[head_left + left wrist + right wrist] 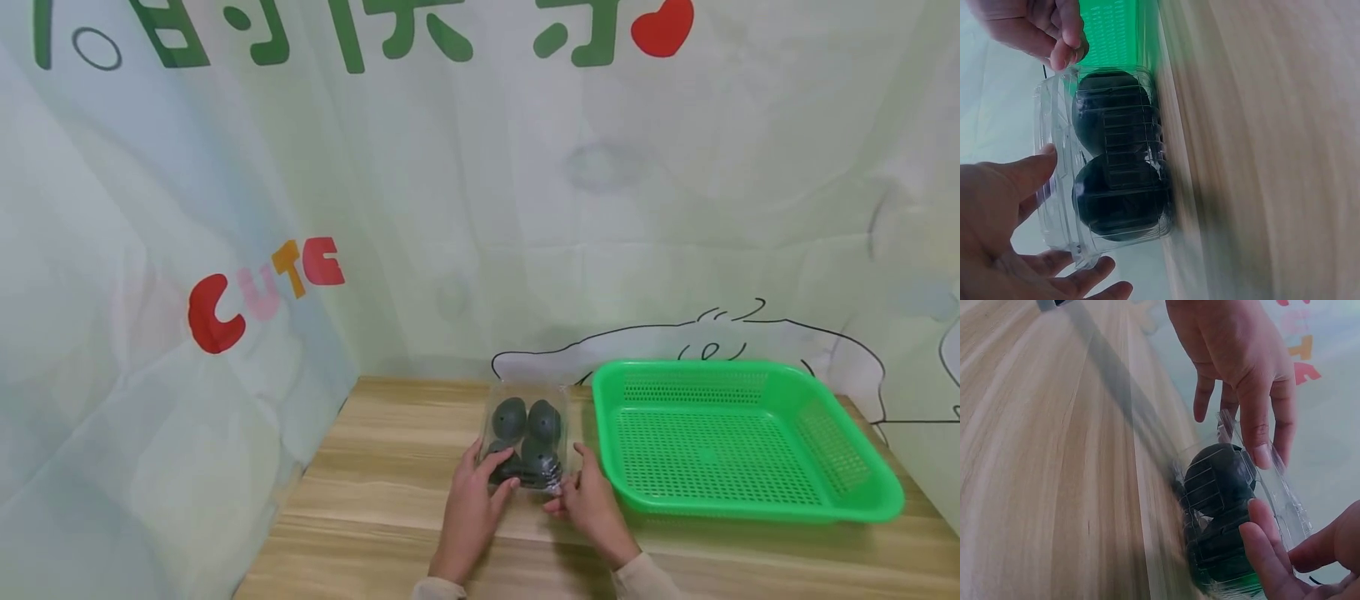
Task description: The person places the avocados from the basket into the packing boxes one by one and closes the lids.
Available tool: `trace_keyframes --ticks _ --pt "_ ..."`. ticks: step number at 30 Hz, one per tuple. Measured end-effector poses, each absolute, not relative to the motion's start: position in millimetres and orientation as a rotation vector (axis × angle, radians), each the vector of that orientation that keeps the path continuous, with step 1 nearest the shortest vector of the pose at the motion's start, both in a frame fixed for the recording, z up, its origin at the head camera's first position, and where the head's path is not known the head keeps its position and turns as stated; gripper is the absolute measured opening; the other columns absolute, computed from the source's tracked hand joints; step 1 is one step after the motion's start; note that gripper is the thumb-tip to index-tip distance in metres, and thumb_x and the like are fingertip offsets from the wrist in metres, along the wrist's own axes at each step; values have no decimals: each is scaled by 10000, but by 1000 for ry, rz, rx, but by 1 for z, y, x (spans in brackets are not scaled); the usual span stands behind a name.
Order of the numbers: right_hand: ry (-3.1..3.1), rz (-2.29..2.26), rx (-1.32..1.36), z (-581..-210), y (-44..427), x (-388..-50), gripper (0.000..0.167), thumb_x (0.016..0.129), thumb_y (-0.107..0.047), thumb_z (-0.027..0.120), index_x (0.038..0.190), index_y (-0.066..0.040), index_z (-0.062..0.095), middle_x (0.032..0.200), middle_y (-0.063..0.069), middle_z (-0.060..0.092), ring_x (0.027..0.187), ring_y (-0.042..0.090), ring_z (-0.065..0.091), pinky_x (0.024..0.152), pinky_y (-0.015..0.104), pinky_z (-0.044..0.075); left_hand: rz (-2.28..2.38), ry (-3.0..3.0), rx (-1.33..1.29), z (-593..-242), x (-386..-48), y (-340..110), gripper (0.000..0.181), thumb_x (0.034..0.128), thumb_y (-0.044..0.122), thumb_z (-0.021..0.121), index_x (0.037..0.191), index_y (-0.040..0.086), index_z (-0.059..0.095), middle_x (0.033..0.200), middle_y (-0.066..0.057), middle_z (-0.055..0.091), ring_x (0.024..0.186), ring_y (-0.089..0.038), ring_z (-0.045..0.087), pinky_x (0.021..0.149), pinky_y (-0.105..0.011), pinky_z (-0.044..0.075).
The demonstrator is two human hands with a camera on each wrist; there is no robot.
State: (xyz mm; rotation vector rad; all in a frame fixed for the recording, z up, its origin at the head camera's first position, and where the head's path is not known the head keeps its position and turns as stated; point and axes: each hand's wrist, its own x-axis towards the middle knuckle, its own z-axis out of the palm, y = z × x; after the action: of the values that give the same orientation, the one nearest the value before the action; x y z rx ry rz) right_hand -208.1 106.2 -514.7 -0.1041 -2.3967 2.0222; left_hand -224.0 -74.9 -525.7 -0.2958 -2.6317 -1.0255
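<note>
A clear plastic clamshell box (525,390) sits on the table with its lid down. Inside are several dark, egg-shaped fruits (510,418) that look like avocados. My left hand (471,504) lies over the near left part of the box. Its thumb rests on the lid, and the other fingers spread loosely along the side, as the left wrist view shows. At the near right corner, my right hand (592,504) pinches the rim of the box (1063,94) between thumb and curled fingers. The right wrist view shows both hands at the lid's edge.
A green plastic basket (708,456) with a mesh bottom stands just right of the box. The wood-grain table (375,467) runs back to a printed cloth (465,250), which also hangs along the left side.
</note>
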Motion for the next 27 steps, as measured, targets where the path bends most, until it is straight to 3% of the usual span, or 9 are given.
trace_keyframes --ticks 9,27 --pt "-2407 1977 -92 -513 105 -209 594 972 152 411 1526 75 210 821 222 583 596 252 714 559 332 601 -1024 -2647 -287 -522 -226 -74 434 858 276 804 1277 215 710 1518 -252 447 1346 -472 482 1066 -610 428" --pt "-2554 1720 -41 -513 106 -209 509 995 101 446 1475 145 282 767 114 607 602 179 693 546 239 568 -1055 -2652 -306 -521 -226 -74 451 859 242 806 1295 213 692 1539 -245 411 1366 -476 455 1070 -618 420"
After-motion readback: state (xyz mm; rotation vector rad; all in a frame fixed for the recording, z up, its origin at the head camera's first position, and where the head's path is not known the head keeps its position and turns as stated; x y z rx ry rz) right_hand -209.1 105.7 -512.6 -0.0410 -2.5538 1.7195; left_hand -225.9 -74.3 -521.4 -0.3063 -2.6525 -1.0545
